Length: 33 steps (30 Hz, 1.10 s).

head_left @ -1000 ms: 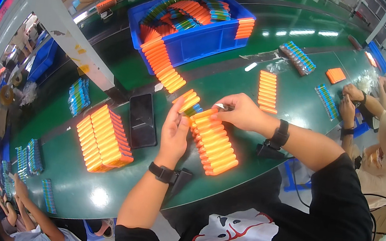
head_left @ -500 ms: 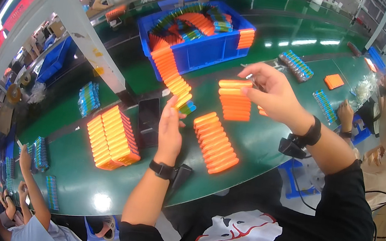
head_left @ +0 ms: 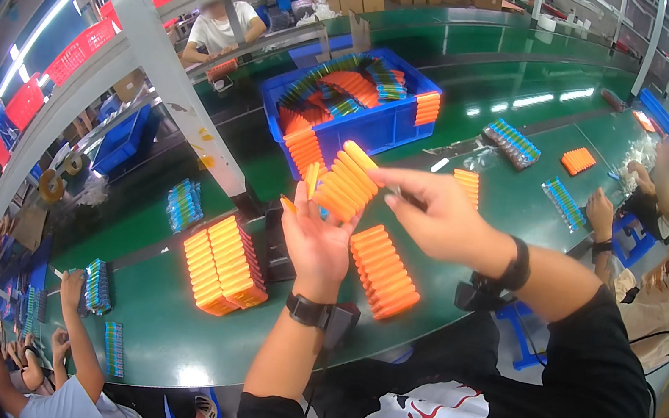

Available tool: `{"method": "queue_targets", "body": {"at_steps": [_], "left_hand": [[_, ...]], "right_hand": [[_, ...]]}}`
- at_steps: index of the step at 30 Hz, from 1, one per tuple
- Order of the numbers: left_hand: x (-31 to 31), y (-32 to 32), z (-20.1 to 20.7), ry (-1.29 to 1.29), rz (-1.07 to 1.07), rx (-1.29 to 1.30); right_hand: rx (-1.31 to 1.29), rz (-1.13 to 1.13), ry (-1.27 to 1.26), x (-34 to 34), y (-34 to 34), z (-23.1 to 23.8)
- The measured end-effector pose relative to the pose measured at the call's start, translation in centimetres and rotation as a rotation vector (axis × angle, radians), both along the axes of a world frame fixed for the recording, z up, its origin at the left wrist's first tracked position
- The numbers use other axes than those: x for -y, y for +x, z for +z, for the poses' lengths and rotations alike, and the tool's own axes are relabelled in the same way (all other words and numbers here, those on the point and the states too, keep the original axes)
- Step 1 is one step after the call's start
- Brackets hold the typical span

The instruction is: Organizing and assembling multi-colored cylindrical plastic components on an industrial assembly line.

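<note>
A strip of orange cylinders (head_left: 344,183) lies across the raised fingers of my left hand (head_left: 318,249), whose palm faces up. A single orange cylinder (head_left: 289,204) shows at one of that hand's fingertips. My right hand (head_left: 456,226) reaches in from the right, its index fingertip at the strip's right side. Something thin and dark shows between that hand's thumb and fingers, too small to name. Just below the hands, another orange strip (head_left: 384,272) rests on the green table (head_left: 305,359). Behind the left hand, a linked orange strip (head_left: 302,150) hangs from the blue bin (head_left: 362,132).
Stacked orange cylinders (head_left: 226,266) stand left of my left arm, beside a dark case (head_left: 280,244). A grey post (head_left: 171,92) rises at the left. Blue-green packs (head_left: 513,143) lie farther off. Co-workers sit at both sides; one hand (head_left: 600,214) is at the right.
The strip has passed from beside my right hand onto my left hand's fingers. My left hand has turned palm up, and both hands have come together. The view has shifted slightly.
</note>
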<state>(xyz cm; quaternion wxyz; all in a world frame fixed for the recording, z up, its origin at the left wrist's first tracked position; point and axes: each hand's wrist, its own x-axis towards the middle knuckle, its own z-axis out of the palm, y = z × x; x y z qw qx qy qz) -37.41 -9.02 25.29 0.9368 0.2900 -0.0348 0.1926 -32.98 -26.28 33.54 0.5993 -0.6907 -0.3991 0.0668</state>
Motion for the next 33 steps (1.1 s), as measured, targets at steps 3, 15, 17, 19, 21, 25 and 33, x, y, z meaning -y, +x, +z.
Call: {"method": "queue_targets", "body": {"at_steps": [3, 15, 17, 19, 21, 25, 33], "left_hand": [[0.0, 0.5, -0.1, -0.042, 0.005, -0.027], [0.3, -0.1, -0.9, 0.258, 0.010, -0.318], [0.0, -0.7, -1.0, 0.305, -0.046, -0.253], [0.4, -1.1, -0.6, 0.367, -0.059, -0.233], [0.0, -1.5, -0.5, 0.384, -0.049, -0.256], [-0.3, -1.3, -0.9, 0.302, -0.092, -0.316], [-2.9, -0.9, -3.7, 0.424, 0.069, -0.285]], "right_hand": [[0.044, -0.098, -0.117, 2.4, -1.9, -2.1], [0.587, -0.235, -0.014, 4.3, -3.0, -5.8], [0.962, -0.289, -0.072, 4.2, -2.2, -3.5], [1.061, -0.318, -0.041, 3.8, -0.8, -2.4], [1.156, -0.237, -0.145, 3.0, 0.0, -0.7], [1.073, -0.174, -0.368, 1.4, 0.5, 1.6], [1.079, -0.196, -0.614, -0.7, 2.9, 3.6]]}}
